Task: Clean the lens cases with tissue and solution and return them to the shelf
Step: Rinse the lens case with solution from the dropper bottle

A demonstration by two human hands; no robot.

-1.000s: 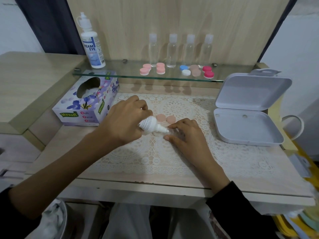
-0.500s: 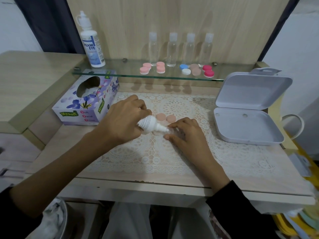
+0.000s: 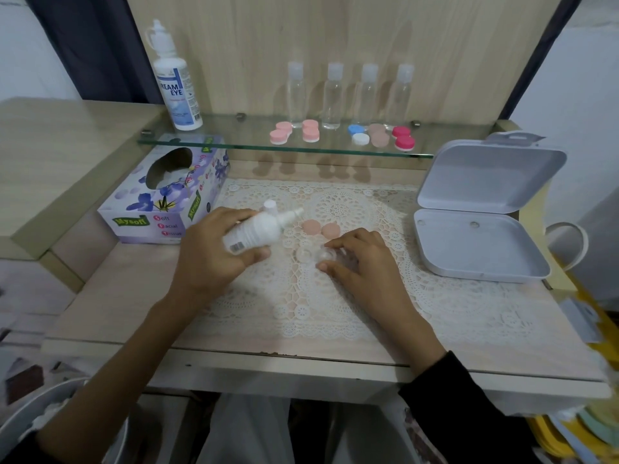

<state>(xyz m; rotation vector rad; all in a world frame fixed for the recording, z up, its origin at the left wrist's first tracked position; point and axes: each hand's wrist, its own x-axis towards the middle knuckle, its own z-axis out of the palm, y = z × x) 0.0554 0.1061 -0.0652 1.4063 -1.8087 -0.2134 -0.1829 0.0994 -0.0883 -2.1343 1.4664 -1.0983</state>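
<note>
Solution bottle [image 3: 258, 229] gripped in curled fingers of left hand [image 3: 207, 252], tilted above the lace mat's [image 3: 335, 316] left part, nozzle up and rightward. At mat centre, clear lens case [image 3: 311, 254] lying flat, uncapped, its right end pinched between thumb and bent fingers of right hand [image 3: 361, 259], two peach caps [image 3: 321, 228] just behind it on the mat. Tissue box [image 3: 160, 202] left of the mat, open white box [image 3: 479, 242] at its right, glass shelf [image 3: 234, 142] with more lens cases [image 3: 310, 130] behind it.
</note>
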